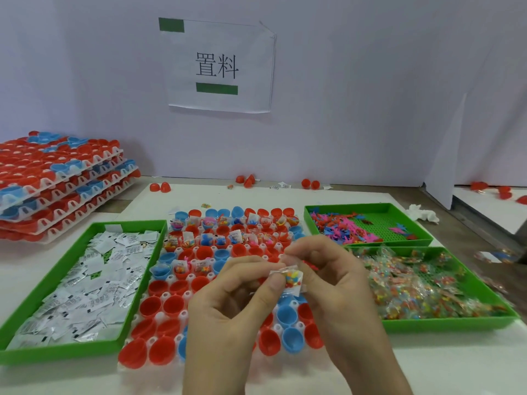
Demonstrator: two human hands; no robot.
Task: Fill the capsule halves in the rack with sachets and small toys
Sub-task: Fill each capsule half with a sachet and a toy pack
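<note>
Left hand (228,306) and right hand (339,283) both pinch small clear plastic sachet of coloured beads (291,276), above centre of white rack of red and blue capsule halves (186,294). Rack's 5 o'clock cups hidden behind hands.

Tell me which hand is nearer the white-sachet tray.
Left. Both pinch a bead sachet over the rack; the left hand sits just right of the white-sachet tray, the right hand farther right, by the bead tray.
</note>
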